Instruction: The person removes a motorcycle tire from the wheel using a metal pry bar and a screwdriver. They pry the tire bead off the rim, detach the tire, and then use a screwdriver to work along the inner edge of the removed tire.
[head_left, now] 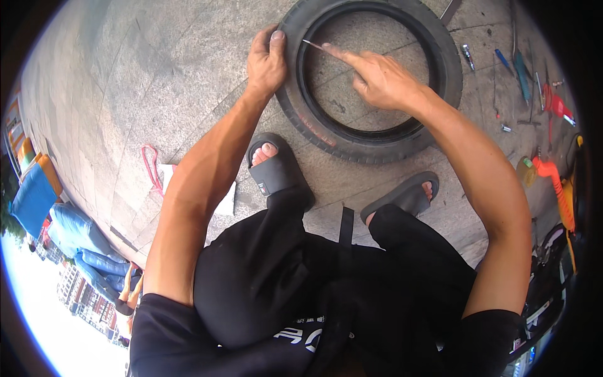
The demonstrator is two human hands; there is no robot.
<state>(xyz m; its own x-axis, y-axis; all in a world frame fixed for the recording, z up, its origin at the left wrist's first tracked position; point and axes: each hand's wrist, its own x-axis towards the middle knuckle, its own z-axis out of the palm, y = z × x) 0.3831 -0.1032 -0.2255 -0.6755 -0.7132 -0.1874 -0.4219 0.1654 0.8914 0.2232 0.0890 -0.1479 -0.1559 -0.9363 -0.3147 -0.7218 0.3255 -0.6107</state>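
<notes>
Paved ground (pixel 107 88), outdoors; at far left, bystanders' jeans (pixel 81 226), then a red cord (pixel 151 166). The left hand (pixel 267 66) is clamped on the left edge of the tyre (pixel 377 149), which lies flat before the sandals (pixel 276 168). The right hand (pixel 384 80), apart from the left, grips a thin tool (pixel 314 44), its tip at the inner bead. Loose tools, including a blue-handled screwdriver (pixel 502 59), lie at right. Risk, in judgement: a slip under pressure could gouge rubber or strike the left hand. Markings: red sidewall lettering (pixel 317 131), illegible; white clothing print (pixel 301 336), partly hidden by folds.
</notes>
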